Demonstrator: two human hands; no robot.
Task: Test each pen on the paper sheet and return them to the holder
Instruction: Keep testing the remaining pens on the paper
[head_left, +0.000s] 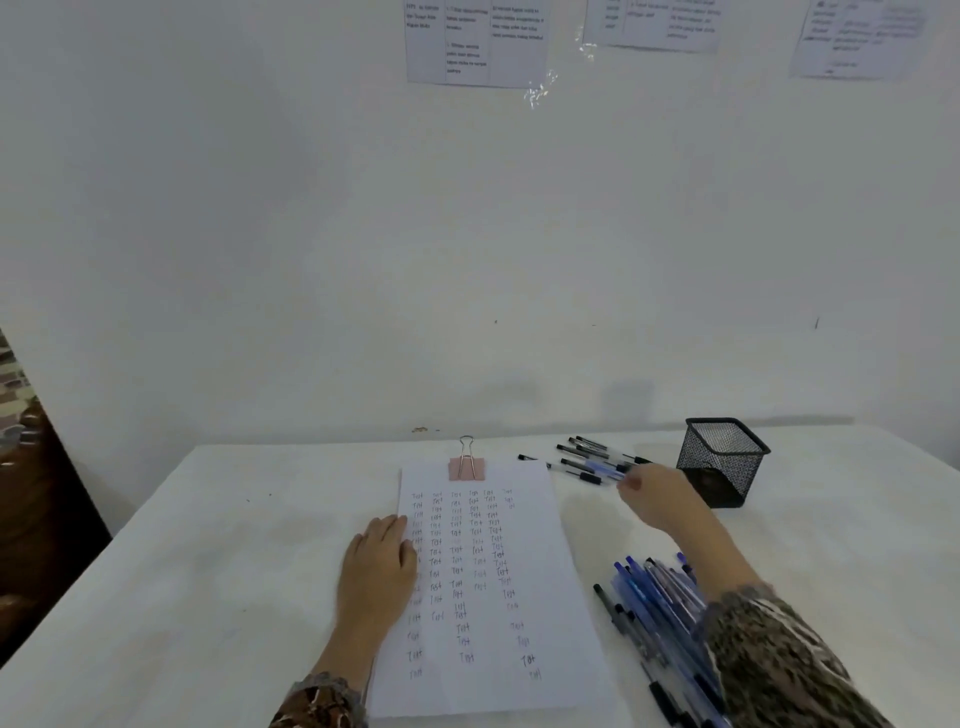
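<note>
One paper sheet (483, 571) is lying on the bench (208, 571), with the left hand (376, 566) pressing flat on its left edge. The right hand (657, 499) is reaching into the far group of pens (587, 460) beside the one mesh holder (722, 462); blur is hiding its grip. A second pen pile (660, 608), too overlapped to count, is lying by the right forearm.

Black wire-mesh metal holder (722, 460); matt white paper sheet (540, 582); glossy metal binder clip (466, 466); plastic pens (654, 613); matt white tabletop (208, 571).
</note>
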